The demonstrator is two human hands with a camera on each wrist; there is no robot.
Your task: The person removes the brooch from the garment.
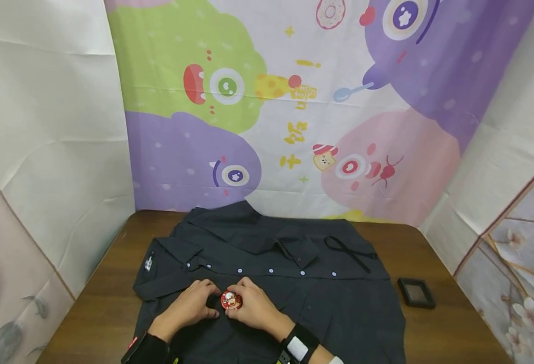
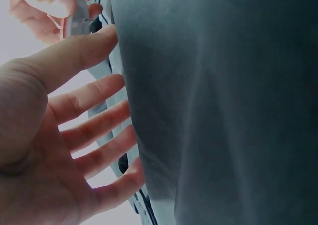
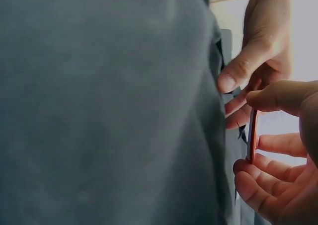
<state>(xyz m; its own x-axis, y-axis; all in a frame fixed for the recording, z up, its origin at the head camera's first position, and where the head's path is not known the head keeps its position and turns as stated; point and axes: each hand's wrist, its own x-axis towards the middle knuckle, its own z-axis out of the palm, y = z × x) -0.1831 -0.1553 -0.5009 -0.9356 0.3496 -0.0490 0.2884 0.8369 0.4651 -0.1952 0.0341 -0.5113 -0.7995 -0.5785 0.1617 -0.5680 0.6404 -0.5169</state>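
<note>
A dark button-up shirt [image 1: 353, 316] lies spread on the wooden table, its light buttons running across in a row. My right hand [image 1: 255, 306] pinches a round red pin badge [image 1: 231, 300] with a printed figure, just above the cloth. In the right wrist view the badge [image 3: 252, 135] is seen edge-on between thumb and fingers. To its left, my left hand [image 1: 189, 303] rests on the shirt, holding nothing. Its fingers [image 2: 97, 130] are spread, with the tips at the fabric in the left wrist view. The badge's back is only partly visible there.
A small black square frame [image 1: 416, 292] lies on the table [image 1: 98, 303] right of the shirt. A black cord loop [image 1: 348, 253] lies on the shirt's upper right. Behind the table hangs a cartoon-printed cloth [image 1: 289, 192]; white panels [image 1: 48, 126] stand at both sides.
</note>
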